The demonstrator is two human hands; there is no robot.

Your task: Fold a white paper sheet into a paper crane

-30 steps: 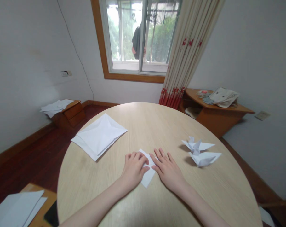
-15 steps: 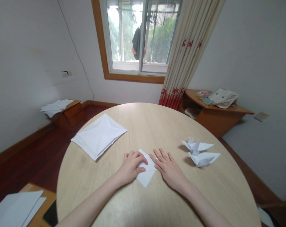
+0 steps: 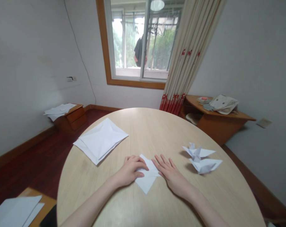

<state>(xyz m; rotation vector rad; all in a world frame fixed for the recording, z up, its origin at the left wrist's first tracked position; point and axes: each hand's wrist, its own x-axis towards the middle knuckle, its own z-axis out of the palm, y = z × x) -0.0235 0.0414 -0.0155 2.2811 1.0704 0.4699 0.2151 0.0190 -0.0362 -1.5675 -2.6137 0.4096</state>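
White folded paper lies midway across the pale round table, one corner pointing at me, long axis towards the far edge. My left hand rests on it, thumb and forefinger parted; my right hand spreads at its right side. Beyond that edge is a window.

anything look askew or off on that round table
Slightly: the paper stack at the left of the table isn't squared up; a lower sheet pokes out past the top one's lower-left edge. Nothing looks spilled, and no tear shows on the small folded sheet.
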